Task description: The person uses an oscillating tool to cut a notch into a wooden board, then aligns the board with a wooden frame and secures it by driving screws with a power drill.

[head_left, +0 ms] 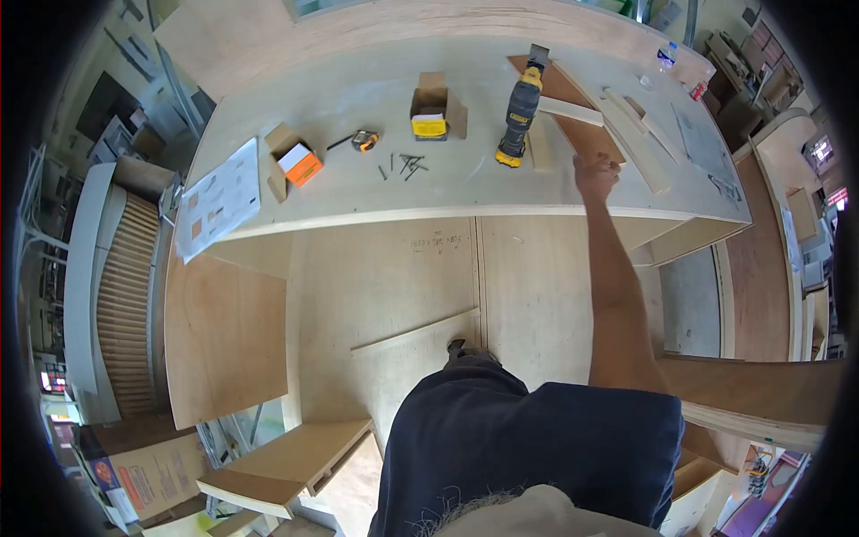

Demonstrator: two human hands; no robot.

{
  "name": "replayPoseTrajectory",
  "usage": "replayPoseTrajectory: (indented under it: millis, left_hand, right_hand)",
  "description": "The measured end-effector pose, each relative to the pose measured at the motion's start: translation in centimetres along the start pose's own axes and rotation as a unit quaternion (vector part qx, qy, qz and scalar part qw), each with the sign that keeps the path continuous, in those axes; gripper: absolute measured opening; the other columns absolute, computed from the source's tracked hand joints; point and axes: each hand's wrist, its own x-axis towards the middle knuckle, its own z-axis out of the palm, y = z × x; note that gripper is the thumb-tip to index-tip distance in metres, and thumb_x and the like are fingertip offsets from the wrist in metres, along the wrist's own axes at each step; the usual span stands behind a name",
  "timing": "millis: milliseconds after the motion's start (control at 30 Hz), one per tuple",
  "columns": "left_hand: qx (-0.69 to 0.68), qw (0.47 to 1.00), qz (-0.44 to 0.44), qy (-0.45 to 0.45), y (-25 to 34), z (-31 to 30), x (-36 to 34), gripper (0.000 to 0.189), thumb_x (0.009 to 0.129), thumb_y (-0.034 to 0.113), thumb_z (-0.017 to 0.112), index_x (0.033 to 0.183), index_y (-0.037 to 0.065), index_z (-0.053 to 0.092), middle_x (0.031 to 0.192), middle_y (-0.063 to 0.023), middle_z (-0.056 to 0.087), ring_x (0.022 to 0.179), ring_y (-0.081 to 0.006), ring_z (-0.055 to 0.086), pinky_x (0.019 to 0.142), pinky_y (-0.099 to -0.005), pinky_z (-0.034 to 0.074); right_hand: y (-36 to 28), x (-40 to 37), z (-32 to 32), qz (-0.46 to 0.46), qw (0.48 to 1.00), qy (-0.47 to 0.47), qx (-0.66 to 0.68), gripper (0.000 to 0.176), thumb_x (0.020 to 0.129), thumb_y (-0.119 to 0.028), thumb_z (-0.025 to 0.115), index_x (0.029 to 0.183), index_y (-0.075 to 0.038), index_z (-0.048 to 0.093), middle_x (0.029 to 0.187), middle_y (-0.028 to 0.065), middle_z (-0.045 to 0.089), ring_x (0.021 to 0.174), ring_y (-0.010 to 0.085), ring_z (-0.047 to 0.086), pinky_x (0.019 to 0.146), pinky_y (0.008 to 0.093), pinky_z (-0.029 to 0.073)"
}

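My right hand [597,178] reaches out over the worktop, its fingers closed at the near end of a thin brown board [586,132]. The board lies at a slant, and a pale wood strip [570,111] rests across it. Just left of the board, a yellow-and-black cordless power tool [521,109] lies with its flat metal end pointing away from me. Another short pale strip [540,146] sits between the tool and my hand. My left hand is out of view.
On the worktop [358,192] are several screws [410,165], a tape measure [364,140], two opened small boxes [299,165] [430,123] and a printed sheet [219,197]. Long pale strips [637,143] and a plastic bottle [660,63] lie right. A thin strip [414,330] lies below.
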Motion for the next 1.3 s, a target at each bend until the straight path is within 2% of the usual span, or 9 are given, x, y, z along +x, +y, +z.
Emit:
replayPoseTrajectory:
  millis: [233, 433, 500, 600, 667, 900, 1000, 1100, 1300]
  left_hand:
    - [0.028, 0.999, -0.016, 0.018, 3.0, 0.9, -2.2, 0.042, 0.084, 0.042, 0.086, 0.092, 0.002, 0.073, 0.077, -0.0087, 0.073, 0.065, -0.0199, 0.07, 0.059, -0.0383, 0.056]
    - [0.045, 0.998, -0.034, 0.036, 3.0, 0.7, -4.2, 0.043, 0.084, 0.043, 0.085, 0.09, 0.003, 0.073, 0.075, -0.0084, 0.072, 0.064, -0.0199, 0.07, 0.059, -0.0383, 0.056]
    - [0.049, 0.997, -0.038, 0.036, 2.9, 0.7, -4.4, 0.043, 0.084, 0.043, 0.085, 0.09, 0.003, 0.073, 0.075, -0.0083, 0.072, 0.064, -0.0199, 0.07, 0.059, -0.0382, 0.056]
    - [0.056, 0.997, -0.04, 0.037, 2.9, 0.7, -4.5, 0.043, 0.084, 0.044, 0.085, 0.089, 0.003, 0.073, 0.074, -0.0081, 0.072, 0.063, -0.0198, 0.07, 0.059, -0.0382, 0.056]
    - [0.062, 0.997, -0.039, 0.038, 2.9, 0.6, -4.5, 0.043, 0.084, 0.044, 0.085, 0.089, 0.003, 0.073, 0.074, -0.008, 0.072, 0.063, -0.0198, 0.07, 0.059, -0.0382, 0.056]
    - [0.067, 0.997, -0.031, 0.039, 0.9, 0.8, -4.3, 0.044, 0.084, 0.045, 0.085, 0.087, 0.003, 0.073, 0.072, -0.0076, 0.071, 0.062, -0.0198, 0.069, 0.059, -0.0382, 0.057]
    - [0.057, 0.997, -0.027, 0.043, -1.3, 1.0, -5.1, 0.044, 0.084, 0.046, 0.085, 0.087, 0.004, 0.073, 0.072, -0.0074, 0.071, 0.062, -0.0198, 0.069, 0.059, -0.0382, 0.057]
    - [0.033, 0.998, -0.021, 0.052, -4.5, 1.1, -6.2, 0.044, 0.084, 0.046, 0.085, 0.086, 0.004, 0.073, 0.071, -0.0072, 0.071, 0.061, -0.0198, 0.069, 0.059, -0.0382, 0.057]
    - [-0.02, 0.996, -0.049, 0.074, -12.3, 4.4, -7.0, 0.045, 0.084, 0.048, 0.085, 0.085, 0.004, 0.073, 0.07, -0.0069, 0.07, 0.06, -0.0198, 0.068, 0.058, -0.0382, 0.057]
  right_hand:
    - [9.3, 9.2, 4.8, 0.098, 0.971, -0.209, -0.055, 0.14, 0.06, -0.067, 0.091, 0.163, -0.001, 0.023, 0.166, 0.0345, 0.021, 0.156, 0.0496, 0.019, 0.123, 0.0626, 0.026]
    - [4.5, 10.4, 1.1, 0.126, 0.941, -0.275, -0.152, 0.15, 0.054, -0.062, 0.095, 0.166, -0.005, 0.014, 0.165, 0.0365, 0.021, 0.156, 0.0529, 0.016, 0.124, 0.0671, 0.012]
    - [5.7, 11.3, 2.6, 0.117, 0.947, -0.252, -0.159, 0.149, 0.052, -0.062, 0.097, 0.165, -0.004, 0.019, 0.164, 0.0389, 0.017, 0.154, 0.0569, 0.016, 0.12, 0.0685, 0.023]
    - [5.3, 12.7, 1.8, 0.073, 0.945, -0.2, -0.249, 0.128, 0.056, -0.061, 0.096, 0.156, -0.002, 0.041, 0.156, 0.0343, 0.041, 0.144, 0.0501, 0.043, 0.111, 0.0598, 0.044]
    - [2.7, 14.8, -2.6, 0.052, 0.934, -0.323, -0.141, 0.096, 0.063, -0.061, 0.092, 0.131, 0.001, 0.065, 0.133, 0.0234, 0.067, 0.119, 0.0399, 0.068, 0.095, 0.0487, 0.057]
    - [0.9, 16.6, -3.1, -0.181, 0.956, -0.044, -0.225, 0.048, 0.082, -0.056, 0.079, 0.095, -0.01, 0.073, 0.104, 0.013, 0.076, 0.098, 0.034, 0.075, 0.085, 0.0479, 0.059]
    - [4.2, 17.4, -1.8, -0.18, 0.959, 0.132, -0.173, 0.051, 0.083, -0.064, 0.076, 0.094, -0.014, 0.073, 0.085, 0.0094, 0.074, 0.079, 0.0339, 0.075, 0.066, 0.0462, 0.06]
    - [9.3, 19.6, -0.9, 0.014, 0.975, 0.09, -0.202, 0.047, 0.093, -0.062, 0.068, 0.105, -0.019, 0.081, 0.085, 0.007, 0.076, 0.076, 0.0323, 0.075, 0.062, 0.0435, 0.059]
    - [10.9, 14.7, -7.3, -0.095, 0.956, -0.046, -0.275, 0.07, 0.106, -0.029, 0.054, 0.164, -0.001, 0.026, 0.168, 0.0137, 0.035, 0.15, 0.0261, 0.042, 0.125, 0.0496, 0.034]
